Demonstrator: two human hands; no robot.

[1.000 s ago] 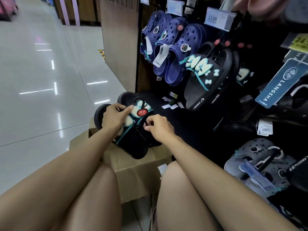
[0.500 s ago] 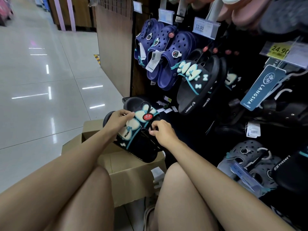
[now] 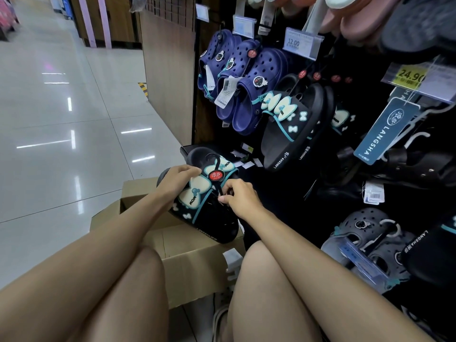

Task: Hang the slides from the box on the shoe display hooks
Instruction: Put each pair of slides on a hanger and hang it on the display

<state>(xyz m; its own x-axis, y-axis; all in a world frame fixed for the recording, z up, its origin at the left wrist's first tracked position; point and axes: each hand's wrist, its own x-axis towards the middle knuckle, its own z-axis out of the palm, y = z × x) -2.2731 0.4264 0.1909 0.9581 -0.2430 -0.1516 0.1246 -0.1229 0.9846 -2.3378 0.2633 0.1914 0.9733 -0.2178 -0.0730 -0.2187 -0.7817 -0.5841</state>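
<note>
Slides (image 3: 204, 213), a black moulded pair with pale bow appliqués and teal trim, sit above the open corrugated cardboard box (image 3: 192, 253) at 6 o'clock; its contents are hidden. Your left hand (image 3: 176, 180) grips the upper slide's strap. Your right hand (image 3: 240, 201) pinches the black plastic hanger (image 3: 217, 166) stem. Matching slides (image 3: 288, 127) hang at 1 o'clock beside perforated navy clogs (image 3: 249, 80).

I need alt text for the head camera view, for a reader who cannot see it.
Two hands hold a pair of black slides above a cardboard box: the left hand grips the strap, the right hand pinches the hanger. Matching slides hang on the display.
</note>
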